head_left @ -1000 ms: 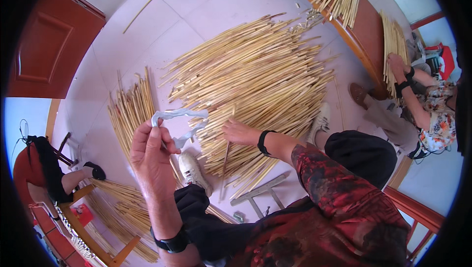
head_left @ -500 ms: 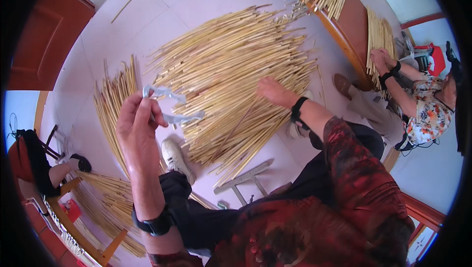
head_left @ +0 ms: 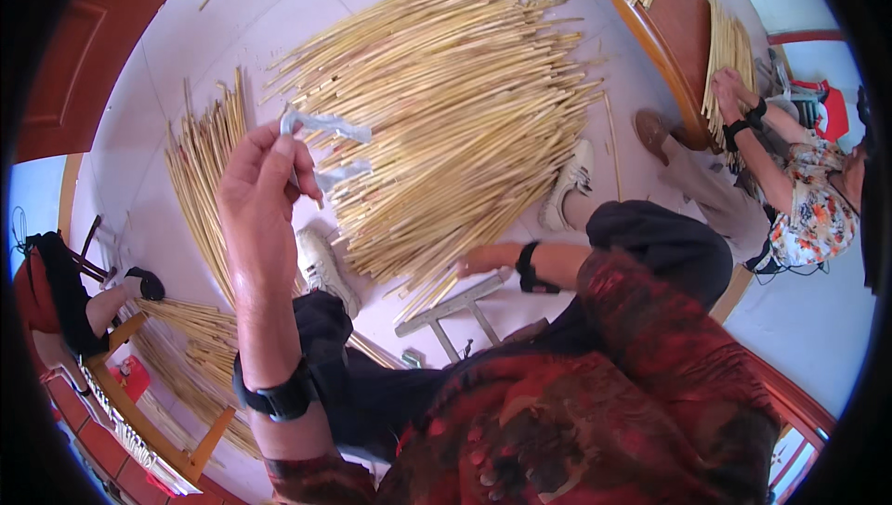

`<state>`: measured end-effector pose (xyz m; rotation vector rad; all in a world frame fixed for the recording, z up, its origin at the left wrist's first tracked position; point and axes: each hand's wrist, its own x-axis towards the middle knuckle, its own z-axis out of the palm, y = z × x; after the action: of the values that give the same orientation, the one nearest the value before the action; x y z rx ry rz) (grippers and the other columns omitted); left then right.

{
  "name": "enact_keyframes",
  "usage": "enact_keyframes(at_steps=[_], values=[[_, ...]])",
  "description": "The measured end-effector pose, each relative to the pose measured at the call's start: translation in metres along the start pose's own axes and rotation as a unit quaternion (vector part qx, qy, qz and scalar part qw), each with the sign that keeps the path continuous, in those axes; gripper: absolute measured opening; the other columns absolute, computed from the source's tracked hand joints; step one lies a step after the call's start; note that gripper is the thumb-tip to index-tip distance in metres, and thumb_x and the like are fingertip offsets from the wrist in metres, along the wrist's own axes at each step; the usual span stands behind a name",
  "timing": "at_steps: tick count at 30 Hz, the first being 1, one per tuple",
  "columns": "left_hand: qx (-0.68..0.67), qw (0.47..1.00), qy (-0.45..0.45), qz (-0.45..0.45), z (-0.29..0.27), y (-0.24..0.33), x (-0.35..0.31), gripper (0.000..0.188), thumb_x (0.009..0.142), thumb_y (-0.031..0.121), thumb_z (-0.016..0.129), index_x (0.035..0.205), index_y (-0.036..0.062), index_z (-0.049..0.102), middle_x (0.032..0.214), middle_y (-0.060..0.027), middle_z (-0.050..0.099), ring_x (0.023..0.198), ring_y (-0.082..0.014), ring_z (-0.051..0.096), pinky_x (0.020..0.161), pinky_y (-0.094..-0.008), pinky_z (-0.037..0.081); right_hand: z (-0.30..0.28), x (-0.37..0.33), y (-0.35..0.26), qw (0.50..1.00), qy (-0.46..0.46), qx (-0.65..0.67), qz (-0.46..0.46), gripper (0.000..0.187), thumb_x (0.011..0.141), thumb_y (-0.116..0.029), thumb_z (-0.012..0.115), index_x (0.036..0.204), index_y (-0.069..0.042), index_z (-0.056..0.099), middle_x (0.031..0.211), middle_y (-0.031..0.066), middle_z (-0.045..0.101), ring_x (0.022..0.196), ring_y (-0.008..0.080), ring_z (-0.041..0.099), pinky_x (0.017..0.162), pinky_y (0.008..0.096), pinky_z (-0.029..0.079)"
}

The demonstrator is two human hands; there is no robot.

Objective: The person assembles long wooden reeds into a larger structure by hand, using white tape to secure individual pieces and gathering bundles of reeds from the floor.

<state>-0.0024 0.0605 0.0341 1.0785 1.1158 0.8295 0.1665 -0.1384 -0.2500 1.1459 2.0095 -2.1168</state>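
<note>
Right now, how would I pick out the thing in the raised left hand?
Start at the big pile of pale sticks on the floor. Above its left edge is the left hand, pinching a crumpled grey-white strip: soft and twisted, unlike the stiff yellow sticks.

Two white shoes (head_left: 323, 268) are seen on the pale floor. One crumpled grey strip (head_left: 325, 147) is held up. One big heap of thin yellow sticks (head_left: 446, 115) is spread out, and one smaller bundle (head_left: 204, 170) is laid beside it. The sticks cannot be counted.
</note>
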Motion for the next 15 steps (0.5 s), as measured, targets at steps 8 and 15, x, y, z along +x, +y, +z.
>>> enact_keyframes(at_steps=[8, 15], values=[[-0.001, 1.0, -0.003, -0.006, -0.002, 0.002, -0.002, 0.017, 0.085, 0.01, 0.045, 0.097, -0.0007, 0.05, 0.072, -0.0024, 0.049, 0.058, -0.0081, 0.045, 0.054, -0.0191, 0.039, 0.005, 0.03, -0.003, 0.934, 0.237, 0.206, 0.171, 0.052, 0.08, -0.048, 0.041, 0.092, -0.001, 0.058, 0.091, 0.0163, 0.058, 0.089, 0.0247, 0.055, 0.077, 0.0328, 0.041], [-0.01, 1.0, -0.012, -0.003, 0.002, 0.004, -0.005, 0.017, 0.084, 0.009, 0.045, 0.097, -0.0014, 0.05, 0.072, -0.0028, 0.049, 0.06, -0.0082, 0.045, 0.055, -0.0186, 0.038, -0.023, 0.06, -0.01, 0.722, 0.307, 0.572, 0.237, 0.061, 0.075, -0.053, 0.051, 0.117, -0.01, 0.041, 0.113, 0.0098, 0.044, 0.106, 0.0228, 0.04, 0.078, 0.0462, 0.038]])
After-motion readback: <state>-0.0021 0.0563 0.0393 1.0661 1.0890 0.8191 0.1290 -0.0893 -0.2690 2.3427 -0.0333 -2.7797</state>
